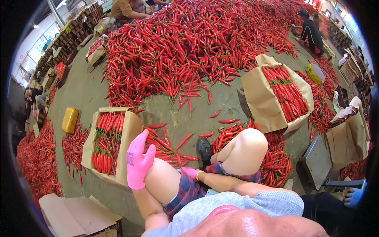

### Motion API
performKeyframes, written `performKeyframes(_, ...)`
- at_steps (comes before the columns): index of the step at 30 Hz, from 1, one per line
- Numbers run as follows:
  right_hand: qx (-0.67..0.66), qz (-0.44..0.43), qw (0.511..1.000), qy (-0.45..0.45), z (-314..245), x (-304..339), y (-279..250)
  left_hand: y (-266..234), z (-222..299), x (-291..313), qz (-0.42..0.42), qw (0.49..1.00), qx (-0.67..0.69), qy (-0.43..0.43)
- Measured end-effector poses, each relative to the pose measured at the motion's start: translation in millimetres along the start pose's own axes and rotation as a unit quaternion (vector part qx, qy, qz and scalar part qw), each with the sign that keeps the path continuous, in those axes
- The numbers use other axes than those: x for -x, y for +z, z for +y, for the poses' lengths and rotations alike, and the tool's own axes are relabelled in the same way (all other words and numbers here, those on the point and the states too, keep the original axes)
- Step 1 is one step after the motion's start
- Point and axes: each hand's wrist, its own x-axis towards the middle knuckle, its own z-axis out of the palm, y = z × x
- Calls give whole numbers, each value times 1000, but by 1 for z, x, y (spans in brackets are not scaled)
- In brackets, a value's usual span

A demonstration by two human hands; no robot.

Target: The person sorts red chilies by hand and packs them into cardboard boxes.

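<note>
My left hand [138,164], in a pink glove, is raised over my left knee with the fingers stretched up and the thumb apart. Nothing is in it. Just beside it is a paper-lined box [134,130] packed with rows of red chilies [106,139], their green stems toward the middle. My right hand [192,173], gloved in pink with a yellow band at the wrist, is low between my thighs, by the plaid shorts. Its fingers are mostly hidden. Loose red chilies [167,147] lie on the floor in front of my left knee, and more chilies [275,164] beside my right leg.
A huge chili heap [185,47] rises ahead. Another filled, paper-lined box [258,98] stands front right. A yellow container [70,120] is at left, with folded brown paper [75,215] lower left. At right are a grey stool [317,162] and a co-worker's blue-gloved hand [352,196].
</note>
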Motion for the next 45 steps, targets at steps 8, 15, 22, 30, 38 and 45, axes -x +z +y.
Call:
performKeyframes(8, -12, -52, 997, 50, -116, 76, -47, -6, -11, 7, 3, 1000, -12, -12)
performKeyframes(15, 19, -70, 997, 41, -114, 75, -61, -13, -7, 9, 4, 999, -12, -32)
performKeyframes(22, 76, -85, 993, 24, -101, 68, -47, -23, -13, 23, 16, 997, 13, -68)
performKeyframes(30, 75, -102, 992, 27, -123, 78, -55, -26, -11, 22, 20, 997, 17, -68)
performKeyframes(38, 85, -88, 992, 42, -104, 74, -61, -23, -5, 16, 26, 997, 42, -60)
performKeyframes(45, 84, -94, 992, -2, -120, 79, -56, -27, -12, 24, 20, 999, 3, -46)
